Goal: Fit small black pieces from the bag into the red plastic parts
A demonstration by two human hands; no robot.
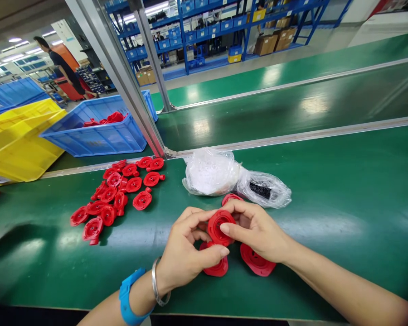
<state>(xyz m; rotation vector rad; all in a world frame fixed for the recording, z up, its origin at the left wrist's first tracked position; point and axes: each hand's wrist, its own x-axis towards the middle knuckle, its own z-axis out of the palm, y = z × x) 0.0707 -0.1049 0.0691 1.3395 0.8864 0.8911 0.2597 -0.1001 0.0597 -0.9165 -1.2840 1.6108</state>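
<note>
A round red plastic housing [219,227] is held up between my two hands above the green table. My left hand [190,244] grips its left side, fingers curled behind it. From the right, my right hand [258,228] pinches the same housing, its thumb resting on the front face near the centre. Below them lie two more red housings, one under my left thumb [218,268] and another beneath my right hand [256,261]. Part of a further red piece [231,198] shows behind my right fingers. Whether a small part sits under my right thumb is hidden.
Several red housings [109,194] lie grouped at the left. Behind my hands rest a clear bag of white pieces [212,174] and a bag with black pieces [263,190]. A blue bin [102,136], yellow bins [20,140] and a metal post [122,81] stand beyond.
</note>
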